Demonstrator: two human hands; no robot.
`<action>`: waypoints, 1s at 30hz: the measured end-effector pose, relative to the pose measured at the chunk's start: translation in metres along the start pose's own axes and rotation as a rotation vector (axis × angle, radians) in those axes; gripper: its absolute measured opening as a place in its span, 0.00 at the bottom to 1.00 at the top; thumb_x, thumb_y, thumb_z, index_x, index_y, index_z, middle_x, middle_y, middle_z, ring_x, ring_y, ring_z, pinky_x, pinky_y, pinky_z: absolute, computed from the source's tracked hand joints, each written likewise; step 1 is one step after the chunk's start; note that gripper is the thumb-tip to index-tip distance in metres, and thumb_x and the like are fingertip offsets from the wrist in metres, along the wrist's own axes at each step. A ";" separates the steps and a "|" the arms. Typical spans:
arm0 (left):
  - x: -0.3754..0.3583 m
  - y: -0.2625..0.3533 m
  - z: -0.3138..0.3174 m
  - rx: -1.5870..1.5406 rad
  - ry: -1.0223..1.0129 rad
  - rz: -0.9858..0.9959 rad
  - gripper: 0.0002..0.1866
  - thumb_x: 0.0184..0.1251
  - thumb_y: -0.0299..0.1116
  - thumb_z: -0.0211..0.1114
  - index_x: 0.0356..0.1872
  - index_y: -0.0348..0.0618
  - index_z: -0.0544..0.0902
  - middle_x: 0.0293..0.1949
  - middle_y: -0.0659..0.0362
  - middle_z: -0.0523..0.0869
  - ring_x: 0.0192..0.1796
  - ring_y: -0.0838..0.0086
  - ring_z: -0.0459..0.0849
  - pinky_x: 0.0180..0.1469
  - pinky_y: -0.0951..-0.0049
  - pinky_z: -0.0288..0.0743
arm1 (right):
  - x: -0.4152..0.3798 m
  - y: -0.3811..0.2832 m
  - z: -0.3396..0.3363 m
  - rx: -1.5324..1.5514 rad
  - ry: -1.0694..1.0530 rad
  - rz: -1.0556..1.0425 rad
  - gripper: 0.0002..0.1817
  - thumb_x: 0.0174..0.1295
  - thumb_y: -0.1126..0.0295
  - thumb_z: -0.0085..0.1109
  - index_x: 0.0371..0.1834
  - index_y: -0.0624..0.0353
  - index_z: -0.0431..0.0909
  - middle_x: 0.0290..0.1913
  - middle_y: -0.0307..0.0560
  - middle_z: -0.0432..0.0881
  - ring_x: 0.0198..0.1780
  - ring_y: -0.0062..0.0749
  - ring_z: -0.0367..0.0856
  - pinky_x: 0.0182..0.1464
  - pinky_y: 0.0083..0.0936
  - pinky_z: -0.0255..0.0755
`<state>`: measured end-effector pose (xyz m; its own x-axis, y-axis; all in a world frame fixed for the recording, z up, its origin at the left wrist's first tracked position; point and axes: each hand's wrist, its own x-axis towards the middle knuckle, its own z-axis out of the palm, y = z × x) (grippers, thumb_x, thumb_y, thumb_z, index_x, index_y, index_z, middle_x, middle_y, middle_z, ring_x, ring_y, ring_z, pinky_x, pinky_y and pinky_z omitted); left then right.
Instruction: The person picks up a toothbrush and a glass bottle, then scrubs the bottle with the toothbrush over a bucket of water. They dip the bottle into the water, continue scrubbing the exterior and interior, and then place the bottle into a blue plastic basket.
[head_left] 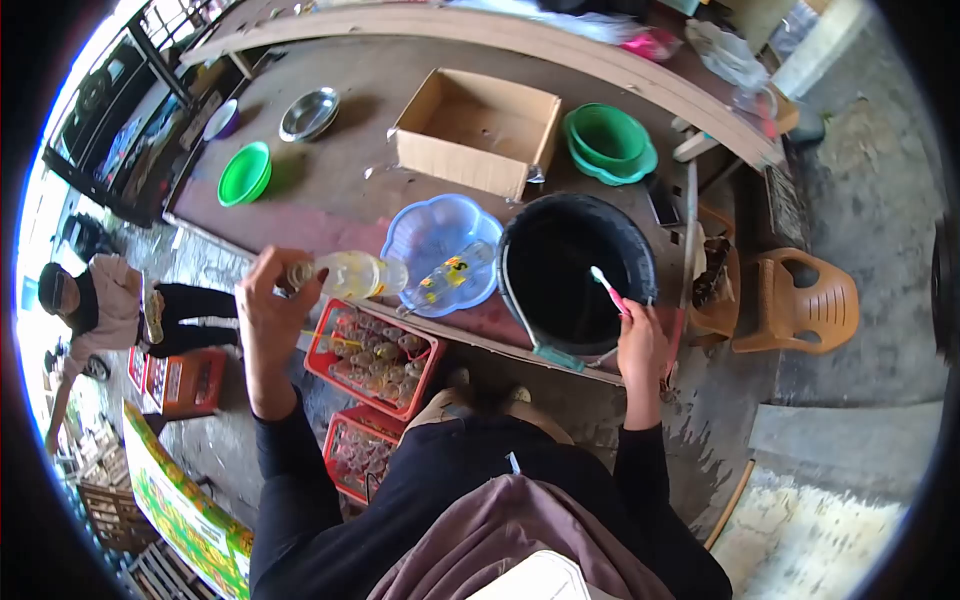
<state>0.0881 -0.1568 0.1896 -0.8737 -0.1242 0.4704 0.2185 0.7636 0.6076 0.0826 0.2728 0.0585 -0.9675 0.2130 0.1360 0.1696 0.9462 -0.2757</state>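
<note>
A clear glass bottle (357, 274) lies nearly level in the air, its neck gripped by the closed fingers of my left hand (272, 300). Below and beyond its base, a blue scalloped basin (408, 222) holds another glass bottle (452, 278) with a yellow and black label. My right hand (641, 345) is closed around the pink handle of a toothbrush (609, 290). The white bristle end points up and left, over the black bucket (516, 290) of dark liquid at the table's near edge.
On the table (330, 220) stand an open cardboard box (460, 163), green basins (610, 145), a green bowl (243, 175) and a metal bowl (309, 114). Red crates (425, 385) of bottles sit below. A plastic chair (800, 300) is at right. Another person (110, 300) stands at left.
</note>
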 end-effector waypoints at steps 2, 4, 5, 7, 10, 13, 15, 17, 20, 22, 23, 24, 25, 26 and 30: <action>0.027 0.032 -0.001 -0.097 -0.030 0.101 0.10 0.50 0.21 0.70 0.34 0.36 0.81 0.26 0.60 0.80 0.27 0.79 0.76 0.32 0.77 0.71 | 0.004 0.001 0.000 -0.047 0.017 0.014 0.13 0.65 0.67 0.53 0.51 0.49 0.79 0.45 0.46 0.80 0.43 0.47 0.83 0.44 0.41 0.76; 0.052 0.071 0.008 -0.044 -0.071 0.231 0.09 0.51 0.22 0.71 0.34 0.36 0.81 0.25 0.60 0.80 0.27 0.80 0.76 0.30 0.79 0.71 | 0.011 0.002 0.001 -0.045 0.068 0.030 0.12 0.65 0.68 0.53 0.50 0.49 0.80 0.44 0.46 0.81 0.43 0.47 0.83 0.43 0.41 0.77; 0.063 0.086 0.017 -0.086 -0.096 0.275 0.09 0.52 0.23 0.71 0.34 0.36 0.81 0.25 0.60 0.80 0.26 0.80 0.76 0.30 0.79 0.71 | 0.016 0.002 0.002 -0.080 0.137 -0.044 0.12 0.63 0.69 0.53 0.47 0.50 0.81 0.43 0.45 0.81 0.42 0.46 0.82 0.43 0.40 0.77; 0.079 0.105 0.047 -0.163 -0.188 0.251 0.10 0.53 0.26 0.72 0.35 0.36 0.82 0.25 0.60 0.81 0.26 0.80 0.76 0.29 0.79 0.71 | 0.026 0.005 0.011 -0.160 0.203 -0.181 0.09 0.58 0.72 0.55 0.38 0.54 0.84 0.38 0.45 0.82 0.40 0.45 0.82 0.41 0.39 0.76; 0.090 0.115 0.109 -0.219 -0.298 0.361 0.11 0.54 0.29 0.73 0.37 0.38 0.83 0.28 0.59 0.84 0.28 0.80 0.78 0.32 0.75 0.72 | 0.036 0.006 0.023 -0.067 0.113 -0.229 0.08 0.57 0.72 0.55 0.35 0.55 0.84 0.36 0.46 0.82 0.41 0.44 0.82 0.42 0.39 0.77; 0.080 0.114 0.170 -0.241 -0.405 0.457 0.10 0.56 0.31 0.72 0.35 0.36 0.82 0.28 0.56 0.84 0.27 0.78 0.79 0.32 0.73 0.74 | 0.049 0.007 0.033 -0.087 0.229 -0.197 0.08 0.58 0.72 0.54 0.34 0.56 0.83 0.35 0.49 0.82 0.39 0.45 0.83 0.41 0.40 0.77; 0.067 0.099 0.210 -0.248 -0.451 0.400 0.11 0.56 0.32 0.72 0.34 0.36 0.82 0.27 0.55 0.83 0.27 0.76 0.79 0.32 0.73 0.74 | 0.055 0.008 0.035 -0.072 0.010 -0.174 0.08 0.61 0.70 0.53 0.33 0.57 0.83 0.35 0.52 0.82 0.37 0.47 0.85 0.39 0.41 0.78; 0.055 0.086 0.235 -0.255 -0.421 0.421 0.11 0.56 0.32 0.72 0.35 0.36 0.82 0.27 0.53 0.83 0.26 0.72 0.79 0.32 0.71 0.73 | 0.057 0.008 0.033 -0.001 -0.004 -0.198 0.10 0.63 0.68 0.51 0.33 0.58 0.83 0.36 0.55 0.83 0.36 0.49 0.86 0.37 0.42 0.79; 0.038 0.077 0.249 -0.229 -0.470 0.374 0.11 0.56 0.32 0.71 0.36 0.36 0.82 0.27 0.52 0.83 0.26 0.69 0.80 0.33 0.70 0.73 | 0.057 0.007 0.035 -0.008 0.114 -0.092 0.10 0.63 0.69 0.51 0.33 0.60 0.83 0.37 0.57 0.83 0.36 0.49 0.86 0.38 0.41 0.79; 0.029 0.069 0.255 -0.184 -0.475 0.296 0.12 0.56 0.32 0.72 0.37 0.37 0.82 0.28 0.52 0.83 0.27 0.66 0.81 0.33 0.68 0.73 | 0.057 0.008 0.037 0.039 0.050 -0.136 0.09 0.63 0.69 0.51 0.34 0.60 0.82 0.36 0.57 0.83 0.35 0.50 0.86 0.37 0.41 0.79; 0.024 0.065 0.257 -0.183 -0.480 0.301 0.12 0.56 0.32 0.72 0.37 0.37 0.82 0.28 0.52 0.83 0.27 0.66 0.81 0.33 0.68 0.73 | 0.057 0.008 0.038 0.063 0.018 -0.164 0.09 0.63 0.70 0.51 0.35 0.60 0.81 0.35 0.57 0.83 0.34 0.51 0.85 0.37 0.41 0.79; 0.020 0.061 0.259 -0.150 -0.484 0.285 0.13 0.55 0.33 0.72 0.38 0.37 0.82 0.28 0.51 0.83 0.28 0.65 0.82 0.34 0.68 0.74 | 0.053 0.003 0.029 0.108 0.004 -0.177 0.09 0.62 0.70 0.51 0.37 0.59 0.80 0.35 0.56 0.83 0.34 0.52 0.85 0.37 0.43 0.79; 0.016 0.057 0.261 -0.116 -0.487 0.266 0.13 0.55 0.33 0.72 0.38 0.37 0.82 0.28 0.51 0.83 0.29 0.64 0.83 0.35 0.67 0.74 | 0.045 -0.005 0.019 0.204 0.030 -0.197 0.08 0.62 0.70 0.51 0.40 0.57 0.79 0.35 0.54 0.82 0.34 0.53 0.85 0.37 0.44 0.79; 0.012 0.050 0.266 -0.111 -0.488 0.264 0.14 0.53 0.32 0.72 0.38 0.37 0.81 0.30 0.51 0.83 0.31 0.61 0.84 0.36 0.65 0.75 | 0.036 -0.015 0.009 0.266 0.019 -0.206 0.08 0.62 0.70 0.51 0.41 0.56 0.78 0.35 0.54 0.82 0.33 0.53 0.85 0.36 0.44 0.79; -0.001 0.040 0.272 -0.063 -0.485 0.262 0.15 0.48 0.29 0.72 0.37 0.37 0.81 0.33 0.50 0.83 0.35 0.56 0.84 0.38 0.62 0.76 | 0.016 -0.036 0.009 0.253 -0.003 -0.244 0.07 0.63 0.69 0.53 0.42 0.55 0.78 0.34 0.52 0.81 0.31 0.50 0.84 0.35 0.45 0.78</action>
<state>-0.0204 0.0463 0.0397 -0.8832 0.3822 0.2717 0.4683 0.6886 0.5537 0.0592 0.2404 0.0619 -0.9743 -0.0129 0.2248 -0.1184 0.8785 -0.4628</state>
